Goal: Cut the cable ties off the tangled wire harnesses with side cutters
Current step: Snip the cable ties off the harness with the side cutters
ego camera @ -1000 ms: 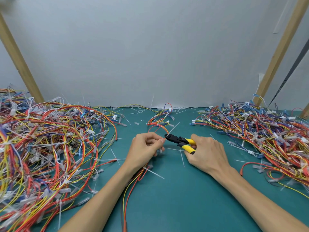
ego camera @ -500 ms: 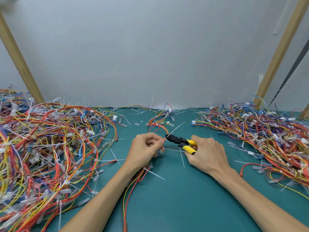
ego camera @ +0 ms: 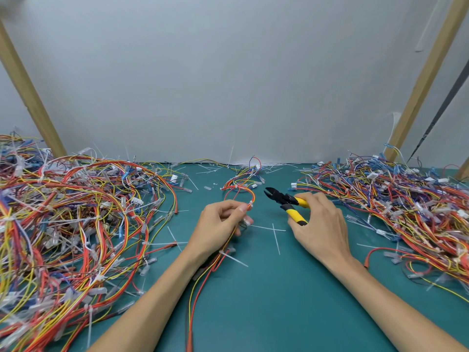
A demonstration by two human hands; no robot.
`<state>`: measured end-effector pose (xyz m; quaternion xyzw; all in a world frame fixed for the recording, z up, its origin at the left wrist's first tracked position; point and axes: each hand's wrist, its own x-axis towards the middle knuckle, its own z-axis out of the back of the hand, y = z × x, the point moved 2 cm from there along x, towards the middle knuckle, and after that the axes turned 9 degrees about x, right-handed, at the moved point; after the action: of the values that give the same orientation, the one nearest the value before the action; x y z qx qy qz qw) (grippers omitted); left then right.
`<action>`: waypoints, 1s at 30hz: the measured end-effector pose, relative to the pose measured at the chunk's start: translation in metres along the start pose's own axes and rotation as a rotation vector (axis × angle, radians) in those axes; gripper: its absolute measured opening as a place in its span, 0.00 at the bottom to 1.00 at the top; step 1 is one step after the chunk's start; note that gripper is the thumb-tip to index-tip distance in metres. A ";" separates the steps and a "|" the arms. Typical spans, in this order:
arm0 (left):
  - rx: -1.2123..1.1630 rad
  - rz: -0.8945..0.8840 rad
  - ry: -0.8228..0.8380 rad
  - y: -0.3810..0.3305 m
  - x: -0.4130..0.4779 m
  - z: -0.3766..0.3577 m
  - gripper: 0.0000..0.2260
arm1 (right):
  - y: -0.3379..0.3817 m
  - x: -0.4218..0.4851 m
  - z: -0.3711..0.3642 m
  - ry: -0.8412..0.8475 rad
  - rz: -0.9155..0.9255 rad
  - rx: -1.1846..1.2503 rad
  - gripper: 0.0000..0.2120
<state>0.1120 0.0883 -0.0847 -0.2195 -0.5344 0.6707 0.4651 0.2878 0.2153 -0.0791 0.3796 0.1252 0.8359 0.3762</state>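
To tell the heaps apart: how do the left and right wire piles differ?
The left pile is bulkier and reaches the frame's bottom edge; the right pile lies flatter and stops short of it. The left pile is mostly red and yellow; the right pile shows more blue and purple. Both lie tangled on the green mat.

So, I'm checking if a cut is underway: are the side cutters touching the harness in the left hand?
Apart. The head view shows bare green mat between the side cutters and the harness that the left hand pinches.
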 end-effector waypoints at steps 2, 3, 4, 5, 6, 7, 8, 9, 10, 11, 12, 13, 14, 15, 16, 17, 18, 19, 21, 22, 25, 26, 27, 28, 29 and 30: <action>-0.052 0.008 0.065 -0.002 0.001 0.001 0.10 | -0.003 0.001 -0.001 -0.020 -0.002 -0.017 0.20; -0.076 0.016 0.101 -0.002 0.001 0.002 0.13 | -0.004 0.002 -0.001 -0.031 -0.005 -0.029 0.20; -0.083 0.018 0.135 -0.002 0.001 0.003 0.16 | -0.005 0.002 -0.001 -0.044 -0.014 -0.033 0.21; -0.072 0.013 0.162 -0.003 0.001 0.004 0.19 | -0.007 0.003 -0.001 -0.060 -0.026 -0.022 0.21; -0.057 0.003 0.182 -0.003 0.000 0.005 0.21 | -0.008 0.003 -0.001 -0.076 -0.041 -0.002 0.21; -0.047 -0.012 0.194 -0.004 0.000 0.005 0.22 | -0.009 0.004 0.000 -0.088 -0.056 0.022 0.21; -0.036 -0.032 0.195 -0.005 -0.001 0.004 0.22 | -0.010 0.004 0.000 -0.095 -0.071 0.044 0.21; -0.016 -0.060 0.187 -0.005 -0.001 0.003 0.22 | -0.011 0.005 0.000 -0.100 -0.084 0.059 0.21; 0.019 -0.089 0.167 -0.005 -0.001 0.002 0.20 | -0.012 0.005 0.000 -0.101 -0.095 0.070 0.21; 0.069 -0.115 0.137 -0.004 -0.001 0.001 0.19 | -0.012 0.006 0.000 -0.099 -0.103 0.081 0.21; 0.121 -0.133 0.096 -0.004 -0.001 0.001 0.19 | -0.012 0.006 0.000 -0.095 -0.108 0.096 0.21; 0.162 -0.143 0.046 -0.003 -0.001 0.002 0.18 | -0.012 0.006 0.000 -0.089 -0.108 0.121 0.20; 0.190 -0.148 -0.011 -0.002 -0.002 0.004 0.19 | -0.011 0.006 0.001 -0.079 -0.108 0.153 0.19; 0.213 -0.152 -0.068 -0.002 -0.002 0.006 0.19 | -0.010 0.006 0.001 -0.065 -0.108 0.186 0.18; 0.238 -0.160 -0.121 -0.003 -0.003 0.007 0.19 | -0.009 0.005 0.001 -0.053 -0.108 0.211 0.18; 0.270 -0.168 -0.169 -0.006 -0.003 0.009 0.18 | -0.009 0.005 0.001 -0.047 -0.106 0.228 0.17; 0.308 -0.179 -0.211 -0.011 -0.003 0.011 0.17 | -0.009 0.005 0.001 -0.044 -0.103 0.238 0.17; 0.350 -0.190 -0.235 -0.017 -0.002 0.015 0.16 | -0.009 0.005 0.001 -0.042 -0.101 0.246 0.17; 0.461 -0.185 -0.142 -0.030 0.001 0.024 0.13 | -0.010 0.005 0.001 -0.041 -0.098 0.253 0.16; 0.550 -0.148 -0.008 -0.036 0.003 0.029 0.11 | -0.010 0.006 0.001 -0.040 -0.098 0.253 0.16; 0.904 0.048 0.491 -0.047 0.001 0.039 0.06 | -0.011 0.006 0.000 -0.037 -0.110 0.272 0.17; 0.978 0.121 0.638 -0.049 -0.002 0.040 0.05 | -0.012 0.006 0.000 -0.036 -0.110 0.278 0.17; 1.004 0.184 0.767 -0.051 -0.005 0.040 0.05 | -0.011 0.007 0.000 -0.033 -0.107 0.280 0.17; 0.989 0.227 0.869 -0.054 -0.009 0.039 0.07 | -0.011 0.007 0.001 -0.028 -0.102 0.280 0.16; 0.955 0.252 0.932 -0.057 -0.011 0.037 0.09 | -0.011 0.006 0.001 -0.021 -0.100 0.281 0.16; 0.920 0.264 0.961 -0.059 -0.013 0.036 0.11 | -0.011 0.006 0.001 -0.013 -0.099 0.282 0.16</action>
<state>0.1130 0.0585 -0.0215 -0.3362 0.1028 0.7090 0.6113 0.2914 0.2271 -0.0801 0.4274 0.2577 0.7879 0.3608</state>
